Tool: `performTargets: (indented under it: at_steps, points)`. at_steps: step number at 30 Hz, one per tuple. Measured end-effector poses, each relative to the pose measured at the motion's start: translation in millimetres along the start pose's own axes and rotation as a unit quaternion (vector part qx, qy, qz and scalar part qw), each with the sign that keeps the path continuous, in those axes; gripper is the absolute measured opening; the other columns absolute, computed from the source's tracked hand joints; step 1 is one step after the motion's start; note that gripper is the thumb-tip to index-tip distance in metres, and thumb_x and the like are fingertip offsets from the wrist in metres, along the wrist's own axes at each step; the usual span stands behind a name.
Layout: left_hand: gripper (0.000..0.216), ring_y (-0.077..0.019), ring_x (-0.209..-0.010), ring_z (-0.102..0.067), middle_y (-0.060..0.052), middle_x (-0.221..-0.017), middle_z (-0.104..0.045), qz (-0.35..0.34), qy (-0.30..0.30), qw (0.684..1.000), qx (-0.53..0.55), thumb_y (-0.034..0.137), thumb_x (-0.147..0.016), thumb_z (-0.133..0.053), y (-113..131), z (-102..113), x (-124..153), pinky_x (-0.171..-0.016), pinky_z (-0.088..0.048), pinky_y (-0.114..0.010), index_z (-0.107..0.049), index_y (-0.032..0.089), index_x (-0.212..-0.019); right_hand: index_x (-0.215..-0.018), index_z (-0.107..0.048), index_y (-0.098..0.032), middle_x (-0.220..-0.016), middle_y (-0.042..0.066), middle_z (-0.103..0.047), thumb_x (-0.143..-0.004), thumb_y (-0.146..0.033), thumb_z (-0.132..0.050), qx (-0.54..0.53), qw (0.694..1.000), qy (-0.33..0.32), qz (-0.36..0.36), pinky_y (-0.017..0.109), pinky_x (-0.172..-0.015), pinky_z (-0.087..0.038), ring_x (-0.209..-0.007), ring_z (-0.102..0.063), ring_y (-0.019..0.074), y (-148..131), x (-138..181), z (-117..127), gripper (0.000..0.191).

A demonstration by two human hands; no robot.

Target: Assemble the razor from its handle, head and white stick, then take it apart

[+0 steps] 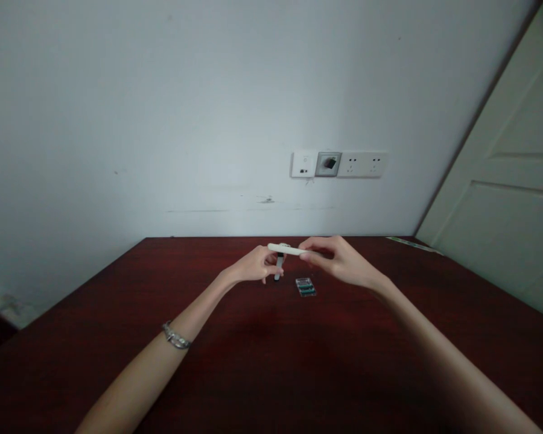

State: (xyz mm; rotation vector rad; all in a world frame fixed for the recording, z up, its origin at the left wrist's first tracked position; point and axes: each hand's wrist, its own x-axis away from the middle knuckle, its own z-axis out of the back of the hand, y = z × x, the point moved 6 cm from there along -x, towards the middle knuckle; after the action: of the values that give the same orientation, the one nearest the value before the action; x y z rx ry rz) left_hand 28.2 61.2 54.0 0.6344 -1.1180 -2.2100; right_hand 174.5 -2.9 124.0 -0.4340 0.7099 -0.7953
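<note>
My right hand [337,259] pinches one end of a slim, white, stick-like thing [283,248] between thumb and fingers. It is held nearly level above the table, its free end pointing left over my left hand. My left hand [257,265] has its fingers curled around a narrow white thing with a black part [278,269], which hangs roughly upright. The kind of either thing is unclear at this size. A small clear packet with dark green bands [306,287] lies on the table between my hands, touched by neither.
The dark red table [253,374] reaches back to a pale wall with sockets and switches [339,164]. A thin patterned strip [414,244] lies along the table's far right edge. A pale panelled door [516,175] stands at the right. My left wrist wears a bracelet [176,337].
</note>
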Motion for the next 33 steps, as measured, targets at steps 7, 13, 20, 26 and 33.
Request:
performTargets:
  at_steps: [7,13,20,26,33]
  points:
    - [0.023,-0.0183,-0.073,-0.064,-0.009,-0.079,-0.064,-0.011,-0.012,0.999,0.034,0.025,-0.074,-0.060,9.0,6.1,4.0,-0.043,-0.047,-0.019,-0.046,0.014,-0.089,-0.086,-0.064,-0.017,-0.065,0.001,-0.058,-0.084,-0.044,-0.049,0.051,0.996,0.050,-0.046,0.026,-0.059,-0.038,-0.061,-0.051,0.0140,34.9,8.2,34.0,0.032]
    - [0.025,-0.0171,-0.069,-0.063,-0.008,-0.077,-0.064,-0.002,0.008,1.000,0.012,0.025,-0.074,-0.059,5.2,8.7,3.5,-0.042,-0.047,-0.019,-0.047,0.014,-0.093,-0.086,-0.065,-0.018,-0.067,0.002,-0.061,-0.085,-0.045,-0.048,0.058,0.997,0.049,-0.022,0.026,-0.059,-0.040,-0.062,-0.053,0.0145,10.2,8.5,30.7,0.032]
    - [0.027,-0.0122,-0.058,-0.059,-0.005,-0.073,-0.064,-0.012,0.011,1.000,-0.010,0.026,-0.075,-0.061,6.4,1.2,2.7,-0.041,-0.047,-0.018,-0.053,0.012,-0.097,-0.090,-0.069,-0.020,-0.077,0.004,-0.070,-0.085,-0.042,-0.049,0.134,0.990,0.046,0.011,0.027,-0.061,-0.042,-0.062,-0.058,0.0156,-14.4,7.3,15.2,0.030]
    - [0.023,-0.0145,-0.067,-0.061,-0.006,-0.076,-0.064,-0.019,0.018,1.000,-0.004,0.024,-0.075,-0.059,12.9,3.0,5.5,-0.042,-0.046,-0.017,-0.050,0.012,-0.093,-0.086,-0.071,-0.021,-0.081,0.004,-0.072,-0.083,-0.042,-0.052,0.153,0.987,0.051,0.017,0.028,-0.064,-0.044,-0.067,-0.061,0.0177,-5.8,11.7,34.8,0.029]
    - [0.025,-0.0127,-0.061,-0.060,-0.006,-0.075,-0.064,-0.022,0.028,0.999,-0.023,0.023,-0.076,-0.058,11.0,4.5,5.4,-0.041,-0.045,-0.017,-0.052,0.012,-0.097,-0.087,-0.071,-0.021,-0.077,0.004,-0.071,-0.084,-0.042,-0.050,0.166,0.984,0.067,0.016,0.028,-0.060,-0.041,-0.062,-0.059,0.0164,-17.8,11.8,25.3,0.030]
